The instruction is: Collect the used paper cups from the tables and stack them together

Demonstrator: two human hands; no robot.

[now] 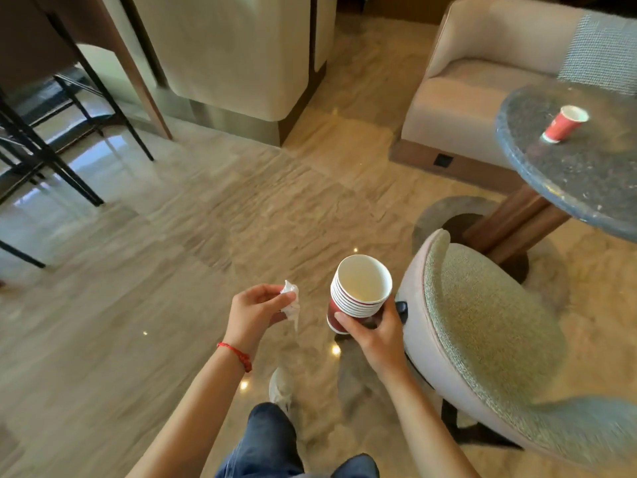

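Observation:
My right hand (370, 331) grips a stack of several red paper cups (358, 291) with white insides, held upright in front of me above the floor. My left hand (253, 310) pinches a crumpled white tissue (291, 301) to the left of the stack. One more red paper cup (565, 124) stands alone on the round dark stone table (568, 181) at the upper right, well beyond both hands.
A green upholstered chair (489, 332) stands right beside my right hand, between me and the table. A beige armchair (482, 81) is behind the table. Black-legged stools (51, 150) stand at the left by a counter (234, 63). Polished floor stretches ahead.

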